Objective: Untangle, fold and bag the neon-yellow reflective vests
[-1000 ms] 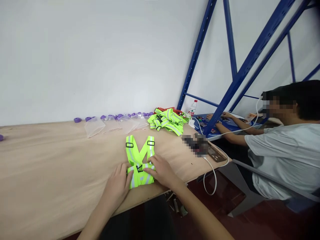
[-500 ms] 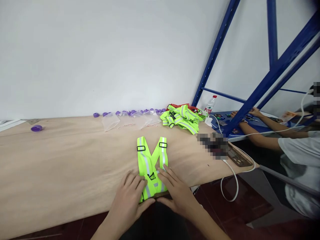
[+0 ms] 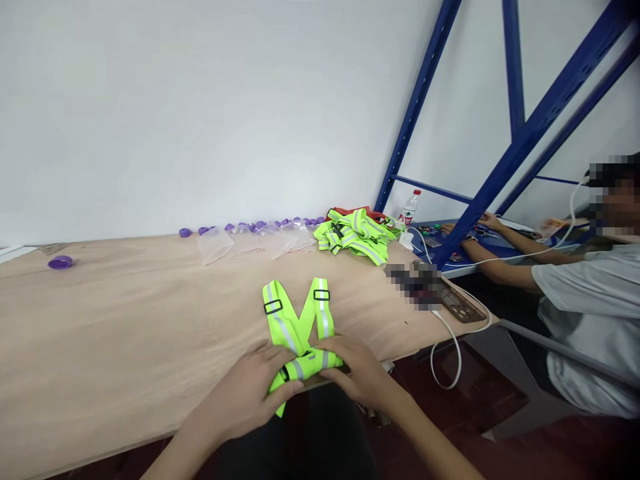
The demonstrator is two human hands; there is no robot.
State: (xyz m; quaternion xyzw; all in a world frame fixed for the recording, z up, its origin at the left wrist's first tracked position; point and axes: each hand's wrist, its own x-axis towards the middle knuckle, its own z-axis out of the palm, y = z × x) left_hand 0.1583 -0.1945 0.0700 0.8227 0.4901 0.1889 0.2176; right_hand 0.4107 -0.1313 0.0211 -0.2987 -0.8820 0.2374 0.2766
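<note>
A neon-yellow reflective vest (image 3: 299, 325) made of straps lies at the table's front edge, its two shoulder straps with black buckles pointing away from me. Its lower part is bunched into a fold. My left hand (image 3: 260, 377) grips the left end of that fold, thumb below and fingers on top. At the right end, my right hand (image 3: 353, 367) pinches the fold the same way. One strap end hangs below the fold near my left thumb.
A heap of similar vests (image 3: 355, 233) lies at the back right. Purple rolls (image 3: 260, 225) and clear plastic bags (image 3: 216, 245) line the wall. A phone (image 3: 463, 303) with a white cable, a blue rack post (image 3: 415, 107) and a co-worker (image 3: 585, 287) are on the right.
The vest's lower part has been folded upward, and both hands now close around that fold instead of lying over flat straps. The view has shifted slightly right.
</note>
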